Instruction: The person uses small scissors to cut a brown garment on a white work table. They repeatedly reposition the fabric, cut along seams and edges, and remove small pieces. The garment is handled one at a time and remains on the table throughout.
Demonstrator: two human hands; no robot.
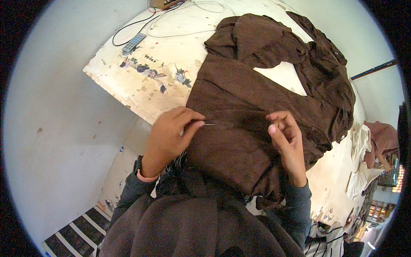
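A large dark brown garment [239, 141] lies spread over the table in front of me, its near part hanging toward my lap. My left hand [171, 132] is closed in a pinch just above the cloth. From between its thumb and forefinger a thin, pale needle [209, 124] points to the right. My right hand [287, 139] hovers over the right side of the same fabric. Its fingers are half curled, with a gap between thumb and forefinger, and no object shows between them. Any thread is too fine to make out.
The pale, stained table [115, 81] has a corner at the left, by the wall. A grey remote control [134, 43] and loose cables [171, 21] lie at the back left. White cloth [359, 150] and another person [383, 143] are at the right. A slatted rack [77, 233] stands lower left.
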